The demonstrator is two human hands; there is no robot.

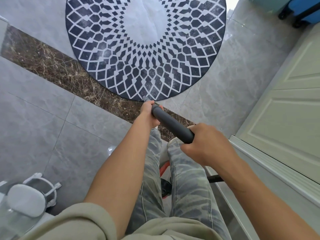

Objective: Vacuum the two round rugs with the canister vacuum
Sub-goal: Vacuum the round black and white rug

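Head view, one frame. One round rug [145,49] lay flat on the floor [43,129]. It had short pile, a dark navy ground with a white lattice of diamond shapes shrinking toward a plain pale centre, and its far edge was cut off at the top. The floor was glossy grey stone-look tile, crossed diagonally by one brown veined marble strip [52,66] running under the rug's near edge.

One vacuum wand [173,126], a smooth matte dark grey tube, narrowed to a lighter grey tip [145,98] that touched the rug at its near rim. Two hands were on it. The left hand [149,115] was wrapped round the forward end just behind the tip. The right hand [206,144] was clenched round the rear end, fingers curled under. One black ribbed hose [215,179] showed below the right forearm.

A red and black object [165,172] sat between the legs, mostly hidden; could not tell what it was. Trousers [188,187] were faded camouflage-print fabric, and the sleeve [78,222] was beige knit, pushed up.

At right stood one white panelled door [285,118], and at top right one blue hard-shell suitcase [304,13] with black wheels. At bottom left was one grey padded seat [26,200] on a white frame.
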